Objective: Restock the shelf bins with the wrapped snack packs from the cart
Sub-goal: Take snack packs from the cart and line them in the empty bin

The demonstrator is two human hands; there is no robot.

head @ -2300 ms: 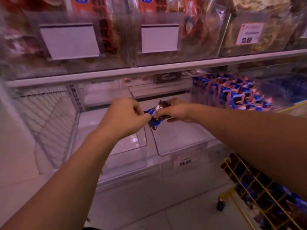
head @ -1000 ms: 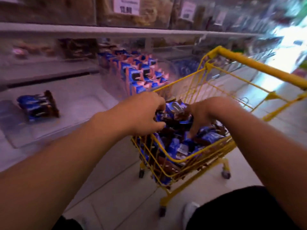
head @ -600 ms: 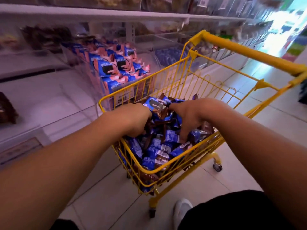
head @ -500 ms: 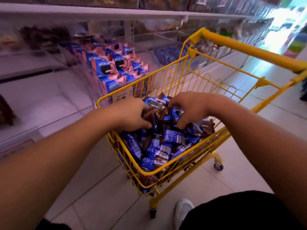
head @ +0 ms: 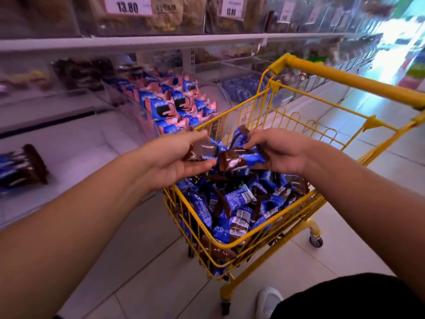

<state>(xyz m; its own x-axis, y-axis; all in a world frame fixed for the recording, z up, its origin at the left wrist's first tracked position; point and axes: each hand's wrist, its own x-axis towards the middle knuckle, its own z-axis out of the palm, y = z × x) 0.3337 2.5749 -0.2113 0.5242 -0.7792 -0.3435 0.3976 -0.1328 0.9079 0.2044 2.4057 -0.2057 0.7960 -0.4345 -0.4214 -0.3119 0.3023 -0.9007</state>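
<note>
left hand [head: 181, 157], frame centre: fingers curled round brown snack pack [head: 203, 151] | right hand [head: 276, 153]: grips blue-brown packs [head: 239, 157] | both above yellow cart [head: 345, 79] heaped with packs | few packs [head: 20, 168] in clear shelf bin [head: 76, 143], left edge

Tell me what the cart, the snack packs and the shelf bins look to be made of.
Cart: yellow-coated metal wire, by its thin glossy bars. Snack packs: shiny plastic film, crinkled with glints. Shelf bins: clear rigid plastic, likely acrylic; contents show through.
</note>
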